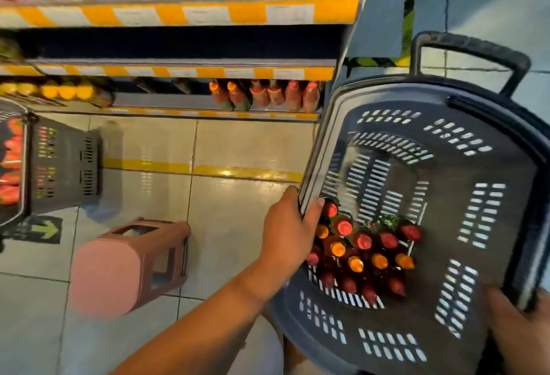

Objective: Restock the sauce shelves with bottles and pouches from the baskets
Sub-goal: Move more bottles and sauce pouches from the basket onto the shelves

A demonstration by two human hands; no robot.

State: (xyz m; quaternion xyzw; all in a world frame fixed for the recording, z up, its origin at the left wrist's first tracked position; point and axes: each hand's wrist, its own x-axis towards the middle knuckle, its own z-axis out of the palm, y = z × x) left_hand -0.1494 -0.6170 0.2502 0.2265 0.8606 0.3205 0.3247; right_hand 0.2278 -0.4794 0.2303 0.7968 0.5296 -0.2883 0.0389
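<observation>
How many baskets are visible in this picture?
2. One basket at right holds bottles; the left hand and right hand grip its rim. Another basket stands on the floor at left.

A dark grey slotted plastic basket fills the right of the frame — red- and orange-capped sauce bottles cluster in its lower left. A pink plastic stool lies lower left; a second grey basket sits at the left edge — yellow-edged metal shelves span the top.
</observation>
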